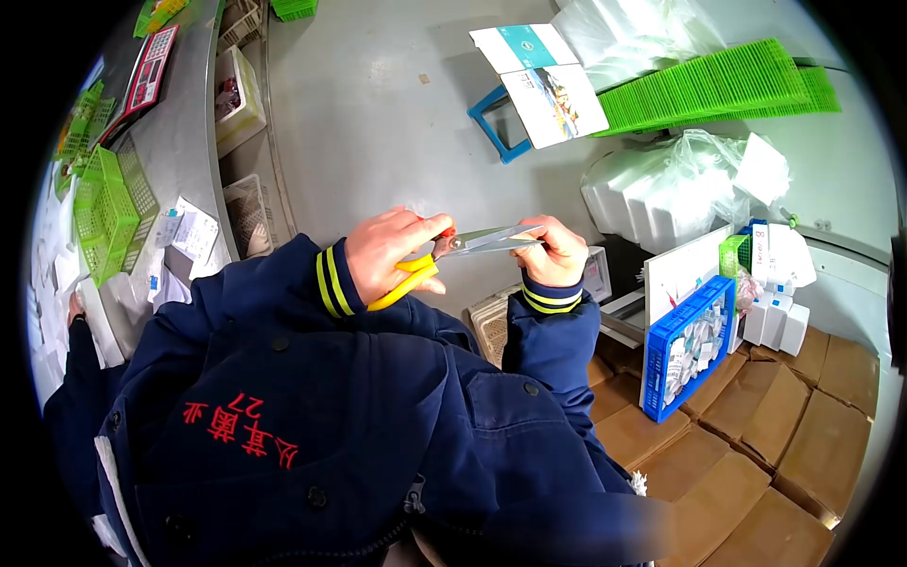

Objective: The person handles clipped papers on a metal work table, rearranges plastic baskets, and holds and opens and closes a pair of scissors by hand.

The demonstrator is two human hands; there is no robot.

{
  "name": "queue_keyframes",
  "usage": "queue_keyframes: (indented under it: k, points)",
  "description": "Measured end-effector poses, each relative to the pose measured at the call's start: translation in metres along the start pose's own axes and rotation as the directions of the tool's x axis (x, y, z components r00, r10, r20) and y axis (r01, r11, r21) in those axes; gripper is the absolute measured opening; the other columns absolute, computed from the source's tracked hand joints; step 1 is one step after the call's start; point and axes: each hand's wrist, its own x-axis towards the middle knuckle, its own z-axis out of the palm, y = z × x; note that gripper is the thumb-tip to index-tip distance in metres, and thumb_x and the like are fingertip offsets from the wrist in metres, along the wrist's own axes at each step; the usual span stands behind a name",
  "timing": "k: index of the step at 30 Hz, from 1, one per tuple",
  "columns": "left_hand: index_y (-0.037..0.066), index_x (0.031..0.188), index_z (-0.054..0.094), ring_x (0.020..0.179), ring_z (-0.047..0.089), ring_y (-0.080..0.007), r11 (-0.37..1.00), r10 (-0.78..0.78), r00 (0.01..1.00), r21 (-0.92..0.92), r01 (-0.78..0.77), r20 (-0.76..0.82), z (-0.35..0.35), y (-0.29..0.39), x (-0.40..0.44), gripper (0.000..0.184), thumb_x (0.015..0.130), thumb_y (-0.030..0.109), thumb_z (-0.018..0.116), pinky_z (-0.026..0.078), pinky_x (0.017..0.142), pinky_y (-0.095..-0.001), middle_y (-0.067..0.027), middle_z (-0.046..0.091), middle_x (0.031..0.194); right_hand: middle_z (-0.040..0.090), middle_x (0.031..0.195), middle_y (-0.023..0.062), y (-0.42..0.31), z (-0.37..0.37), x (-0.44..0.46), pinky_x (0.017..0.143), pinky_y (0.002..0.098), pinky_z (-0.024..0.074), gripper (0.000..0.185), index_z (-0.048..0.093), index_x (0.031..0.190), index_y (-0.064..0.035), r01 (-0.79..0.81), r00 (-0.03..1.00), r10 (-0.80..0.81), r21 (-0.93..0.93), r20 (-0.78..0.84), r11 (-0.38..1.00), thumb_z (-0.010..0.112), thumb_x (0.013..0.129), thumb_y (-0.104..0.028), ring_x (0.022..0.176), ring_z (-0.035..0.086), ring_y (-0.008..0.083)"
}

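My left hand [397, 250] is closed around the yellow handles of a pair of scissors [414, 274]. Its metal blades point right, and a bit of red shows near the pivot. At the far end of the blades, the fingers of my right hand [556, 251] are pinched on the tips. Whether a thin clear piece lies along the blades there, I cannot tell. Both hands are held up in front of my dark blue jacket [312, 406], above the grey floor.
A metal table [189, 123] on the left holds green baskets [106, 213], papers and a red-edged scale [151, 76]. Another person's dark sleeve [80, 364] shows there. Brown cartons [727, 491], a blue crate [692, 345], bagged white boxes [652, 194] and green racks [709, 90] stand right.
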Motion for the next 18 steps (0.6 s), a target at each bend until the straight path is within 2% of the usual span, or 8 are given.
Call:
queue_keyframes:
  k: [5, 13, 18]
  points:
    - [0.005, 0.114, 0.047, 0.072, 0.050, -0.0276, 1.000, 0.013, 1.000, 0.024, -0.013, 0.001, -0.001, -0.004, -0.001, 0.063, 0.066, 0.038, 0.071, 0.040, 0.069, -0.0345, -0.0072, 0.052, 0.080, 0.055, 0.060, 0.0021, -0.004, -0.005, 0.002, 0.044, 0.0184, 0.0370, 0.014, 0.058, 0.073, 0.0007, -0.006, 0.999, 0.011, -0.106, 0.043, 0.994, 0.067, 0.077, -0.009, 0.049, 0.048, 0.0056]
    - [0.007, 0.117, 0.045, 0.075, 0.052, -0.0295, 0.997, -0.059, 0.994, 0.051, 0.055, 0.096, -0.008, -0.004, -0.001, 0.065, 0.065, 0.038, 0.072, 0.038, 0.087, -0.0471, -0.0069, 0.052, 0.080, 0.055, 0.059, 0.0017, -0.010, -0.009, 0.006, 0.047, 0.0188, 0.0375, 0.014, 0.059, 0.073, 0.0007, 0.052, 0.996, -0.033, -0.228, 0.086, 0.972, 0.068, 0.076, -0.009, 0.052, 0.048, 0.0056]
    - [0.007, 0.116, 0.045, 0.077, 0.052, -0.0287, 0.998, -0.056, 0.993, 0.033, 0.053, 0.099, -0.009, -0.003, -0.001, 0.065, 0.066, 0.037, 0.071, 0.037, 0.090, -0.0481, -0.0058, 0.052, 0.082, 0.054, 0.059, 0.0018, -0.013, -0.009, 0.007, 0.049, 0.0193, 0.0383, 0.013, 0.060, 0.073, 0.0010, 0.087, 0.993, -0.061, -0.282, 0.101, 0.955, 0.068, 0.076, -0.009, 0.054, 0.049, 0.0061]
